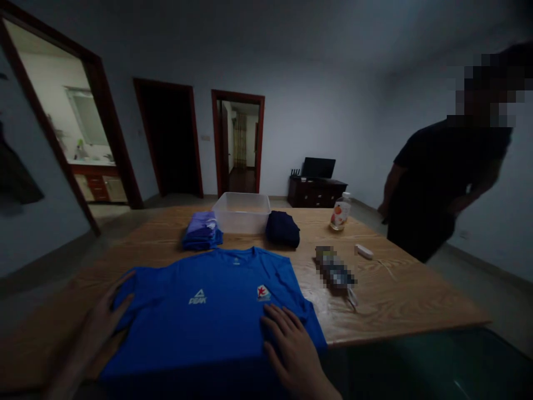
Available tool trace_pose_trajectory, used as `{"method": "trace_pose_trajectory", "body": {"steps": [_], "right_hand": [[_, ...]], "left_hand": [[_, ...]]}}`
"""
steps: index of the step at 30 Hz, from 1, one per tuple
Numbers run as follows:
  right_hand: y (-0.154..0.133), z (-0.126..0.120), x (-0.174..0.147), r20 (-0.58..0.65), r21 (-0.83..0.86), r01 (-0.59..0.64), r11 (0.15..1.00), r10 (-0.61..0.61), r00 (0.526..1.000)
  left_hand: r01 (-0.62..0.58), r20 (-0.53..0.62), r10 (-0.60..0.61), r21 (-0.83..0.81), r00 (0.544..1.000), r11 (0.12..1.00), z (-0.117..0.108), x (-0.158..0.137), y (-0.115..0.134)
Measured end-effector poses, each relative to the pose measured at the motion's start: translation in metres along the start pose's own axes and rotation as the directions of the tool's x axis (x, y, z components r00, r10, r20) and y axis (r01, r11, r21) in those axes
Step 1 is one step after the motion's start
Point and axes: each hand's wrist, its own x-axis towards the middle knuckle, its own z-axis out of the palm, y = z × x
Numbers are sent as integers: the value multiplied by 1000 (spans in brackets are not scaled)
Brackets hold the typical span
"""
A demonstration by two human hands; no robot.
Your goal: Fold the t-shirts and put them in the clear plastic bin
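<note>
A blue T-shirt [208,322] lies spread front side up on the wooden table, its collar pointing away from me and its lower part hanging over the near edge. White lettering and a small badge mark its chest. At the left sleeve, my left hand [106,311] touches the cloth with thumb and fingers apart. My right hand [291,344] rests flat on the shirt just below the badge, fingers stretched out. Beyond the collar are a folded blue and purple garment stack [202,230], a clear plastic bin [242,214] and a folded dark navy garment [283,229].
On the right of the table [400,300] stand a bottle [340,212], a small white object [364,251] and a blurred-out item [335,269] with a strap. A person in dark clothes [437,183] stands beyond the right edge. A television [318,167] sits on a low cabinet behind.
</note>
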Motion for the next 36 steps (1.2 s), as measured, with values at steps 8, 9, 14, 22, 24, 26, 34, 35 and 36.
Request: {"method": "trace_pose_trajectory", "body": {"steps": [8,9,14,22,24,26,34,35,36], "right_hand": [[3,10,1,-28,13,22,1000,-22,999],[3,10,1,-32,13,22,1000,-22,999],[3,9,2,-35,17,24,1000,-24,999],[2,9,2,-29,18,21,1000,-20,999],[2,8,2,-20,12,17,1000,-17,1000],[3,8,3,-20,15,16,1000,-15,1000],[-1,-1,0,5,95,9,995,-10,1000],[0,-6,0,26,138,4,990,-8,1000],[3,-12,2,44,186,-2,983,-7,999]], "left_hand": [[-197,162,186,58,969,979,-1,-14,43],[-277,214,250,110,944,954,0,-17,53],[-572,483,425,208,765,793,20,-40,78],[-615,579,410,211,705,760,42,-58,95],[-579,566,394,189,724,793,44,-61,103],[-532,576,368,140,730,835,43,-60,111],[-144,403,160,-70,901,987,47,15,93],[-106,376,113,-41,920,994,52,27,86],[-79,362,78,-13,929,997,59,39,80]]}}
